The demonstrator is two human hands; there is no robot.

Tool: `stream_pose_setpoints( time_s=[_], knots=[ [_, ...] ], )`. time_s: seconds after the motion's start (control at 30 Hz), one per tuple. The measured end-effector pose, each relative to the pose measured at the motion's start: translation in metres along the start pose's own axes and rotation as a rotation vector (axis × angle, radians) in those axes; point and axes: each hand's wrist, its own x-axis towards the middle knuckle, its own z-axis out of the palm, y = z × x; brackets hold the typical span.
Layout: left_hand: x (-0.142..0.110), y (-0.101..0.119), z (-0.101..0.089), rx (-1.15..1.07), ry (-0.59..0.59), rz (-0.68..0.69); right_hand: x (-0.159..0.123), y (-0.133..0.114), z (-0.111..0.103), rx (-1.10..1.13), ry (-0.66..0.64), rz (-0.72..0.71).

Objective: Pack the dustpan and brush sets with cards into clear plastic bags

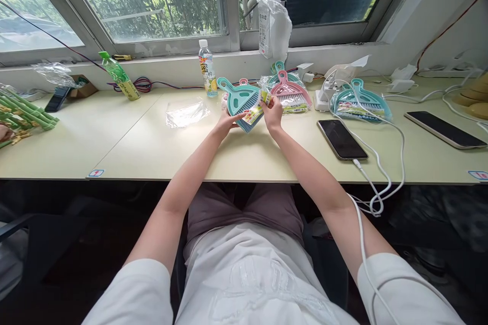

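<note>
- Left hand point(227, 121) grips the teal dustpan point(238, 94), fingers closed on its side, seemingly for steadiness.
- Right hand point(273, 112) pinches the printed card point(254, 111), apparently keeping it aligned.

There are two hands point(229, 122) point(272, 111), three blue-green dustpans point(240, 99) point(279, 66) point(358, 95) and one pink dustpan point(285, 89) in plain sight. More pink peeks out behind, too hidden to count. There are two bottles point(120, 76) point(208, 68), two phones point(342, 139) point(444, 129) on the right and one brown box point(84, 90).
</note>
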Motion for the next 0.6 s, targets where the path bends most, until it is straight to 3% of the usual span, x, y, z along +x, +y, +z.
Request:
stream_pose_setpoints(
  time_s=[0.13, 0.37, 0.43, 0.53, 0.6],
  knots=[
    [-0.001, 0.0, 0.002, -0.026, -0.008, -0.002, -0.004, 0.003, 0.007, 0.019, -0.043, 0.012],
    [0.01, -0.009, -0.004, -0.12, 0.053, 0.035, 0.007, 0.021, 0.015, 0.2, 0.178, 0.05],
    [0.013, -0.01, -0.007, -0.136, 0.06, 0.047, 0.006, 0.019, 0.018, 0.371, 0.08, 0.143],
    [0.015, -0.01, -0.012, -0.114, 0.061, 0.076, 0.0, 0.01, 0.024, 0.663, -0.182, 0.326],
    [0.015, -0.008, -0.014, -0.079, 0.062, 0.095, -0.004, 0.004, 0.026, 0.793, -0.268, 0.427]
  ],
)
